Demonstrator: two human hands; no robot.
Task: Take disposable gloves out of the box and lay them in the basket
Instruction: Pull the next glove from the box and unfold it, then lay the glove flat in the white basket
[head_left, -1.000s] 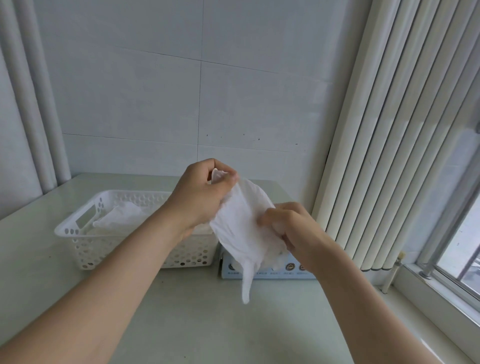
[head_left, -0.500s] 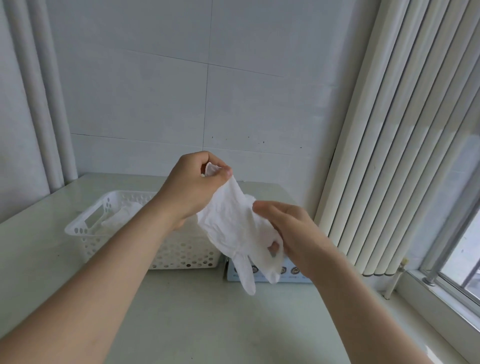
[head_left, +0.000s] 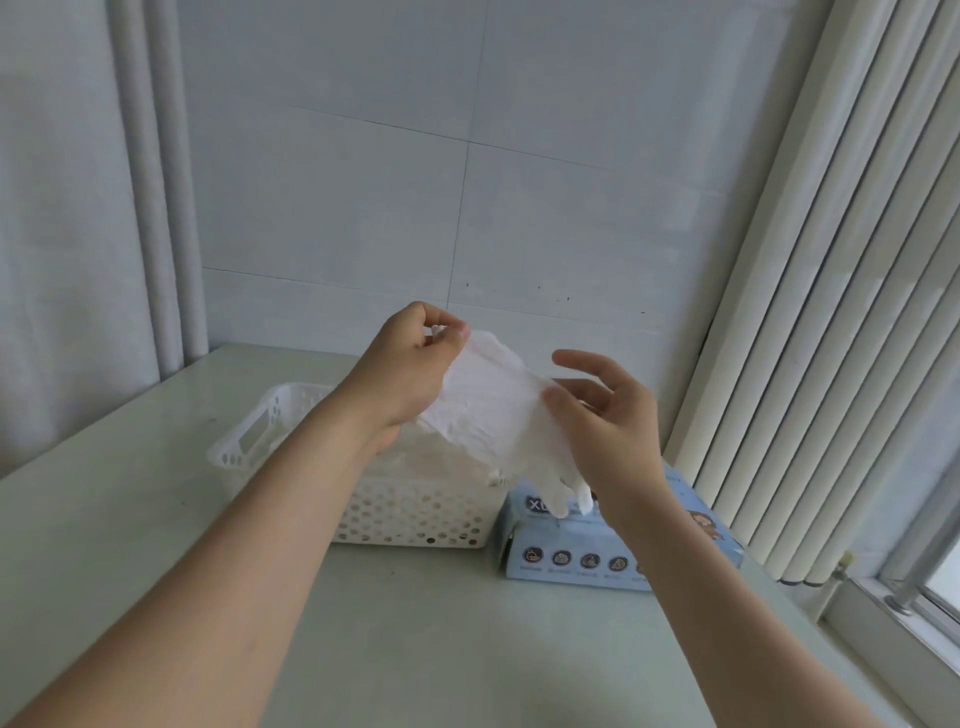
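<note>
A white disposable glove (head_left: 493, 410) is stretched out in the air between my hands, its fingers hanging down over the box. My left hand (head_left: 410, 369) pinches the cuff at the top left. My right hand (head_left: 608, 415) holds the glove's right edge between thumb and a finger, with the other fingers spread. Below my left wrist stands the white perforated basket (head_left: 244, 441), with white gloves (head_left: 415, 467) lying in it. The light blue glove box (head_left: 571, 551) lies on the table right beside the basket, partly hidden by my right forearm.
The pale green table (head_left: 415, 649) meets a tiled wall at the back. White pipes (head_left: 166, 208) run up the left corner. Vertical blinds (head_left: 831, 312) and a window sill (head_left: 893, 639) border the right side.
The crumpled glove has been pulled out flat between my hands. My right hand moved up from the glove's lower part to its side edge and its fingers spread.
</note>
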